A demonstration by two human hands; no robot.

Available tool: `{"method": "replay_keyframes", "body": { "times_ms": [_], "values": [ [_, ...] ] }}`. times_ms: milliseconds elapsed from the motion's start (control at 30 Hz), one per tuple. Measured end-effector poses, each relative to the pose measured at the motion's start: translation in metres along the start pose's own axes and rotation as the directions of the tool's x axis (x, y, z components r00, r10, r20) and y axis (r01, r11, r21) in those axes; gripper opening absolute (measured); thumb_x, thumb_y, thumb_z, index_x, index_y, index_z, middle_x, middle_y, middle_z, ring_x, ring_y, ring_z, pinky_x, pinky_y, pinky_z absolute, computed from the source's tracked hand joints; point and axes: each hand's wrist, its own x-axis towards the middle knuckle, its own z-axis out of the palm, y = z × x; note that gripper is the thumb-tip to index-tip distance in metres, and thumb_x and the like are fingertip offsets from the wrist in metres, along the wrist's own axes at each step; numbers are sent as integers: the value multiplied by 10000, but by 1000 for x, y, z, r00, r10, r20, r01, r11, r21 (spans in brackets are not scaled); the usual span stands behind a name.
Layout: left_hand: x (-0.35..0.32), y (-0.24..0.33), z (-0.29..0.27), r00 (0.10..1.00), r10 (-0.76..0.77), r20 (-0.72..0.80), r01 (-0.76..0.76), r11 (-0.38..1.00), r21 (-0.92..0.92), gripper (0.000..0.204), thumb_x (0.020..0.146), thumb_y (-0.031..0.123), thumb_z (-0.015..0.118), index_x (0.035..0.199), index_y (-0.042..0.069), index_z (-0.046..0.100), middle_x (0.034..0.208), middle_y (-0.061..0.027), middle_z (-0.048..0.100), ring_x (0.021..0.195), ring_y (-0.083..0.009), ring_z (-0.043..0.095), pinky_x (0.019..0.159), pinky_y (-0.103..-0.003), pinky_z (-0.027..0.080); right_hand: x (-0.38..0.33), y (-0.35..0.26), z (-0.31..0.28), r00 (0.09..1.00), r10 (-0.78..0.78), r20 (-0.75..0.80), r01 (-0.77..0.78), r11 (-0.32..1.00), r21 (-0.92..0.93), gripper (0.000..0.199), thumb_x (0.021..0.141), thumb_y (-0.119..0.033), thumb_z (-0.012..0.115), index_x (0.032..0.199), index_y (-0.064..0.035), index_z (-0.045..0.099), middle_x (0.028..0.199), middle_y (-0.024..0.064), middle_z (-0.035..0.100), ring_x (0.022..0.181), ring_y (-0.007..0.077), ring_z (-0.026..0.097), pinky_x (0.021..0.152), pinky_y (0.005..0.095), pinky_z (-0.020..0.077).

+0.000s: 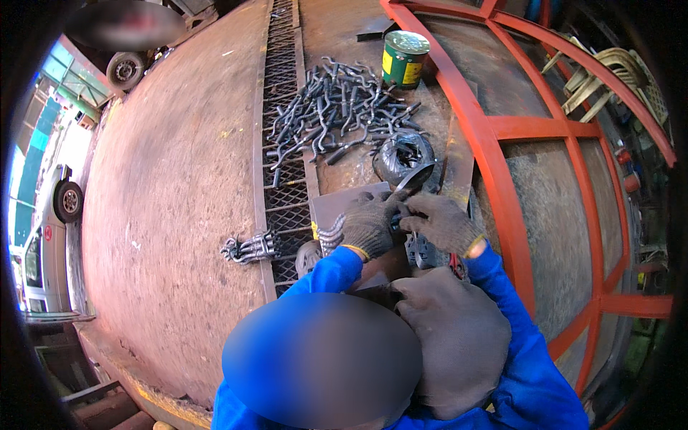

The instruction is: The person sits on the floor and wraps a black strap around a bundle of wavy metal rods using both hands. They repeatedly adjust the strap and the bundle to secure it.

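Note:
My left hand [368,226], in a dark knit glove with a yellow cuff edge, has its fingers curled. Close beside it is my right hand [443,219] in a matching glove, its fingers bent inward. Their fingertips meet around something small and dark that I cannot make out. Just beyond the fingers is a black shiny roll or bundle [398,159] with an open middle. A few bent metal rods [330,235] lie against the left side of my left hand, on a grey flat plate [337,204].
A heap of bent metal rods [331,107] spreads ahead, partly over a floor grating [280,64]. A tied rod bundle [249,249] lies left. A green tin [405,59] stands beyond. An orange-red metal frame [512,186] rises on the right. A vehicle [46,251] stands far left.

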Motion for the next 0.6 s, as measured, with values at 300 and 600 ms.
{"method": "replay_keyframes", "body": {
  "times_ms": [300,600],
  "values": [
    [-6,0,2,989,74,-129,-64,995,77,839,701,389,776,1461,297,434,1393,-95,534,1112,-413,548,944,-540,484,-51,8,43,859,508,64,-352,496,794,164,1024,-192,545,1036,-33,586,900,55,643,809,147,619,694,267,502],
    [-6,4,-4,997,60,-54,-61,998,-11,746,701,334,761,1400,306,502,1403,-42,544,1122,-400,553,948,-514,459,-87,93,115,973,198,-120,-49,682,730,187,1026,-193,549,1085,-35,630,928,47,614,827,135,585,667,257,485]
  ]
}}
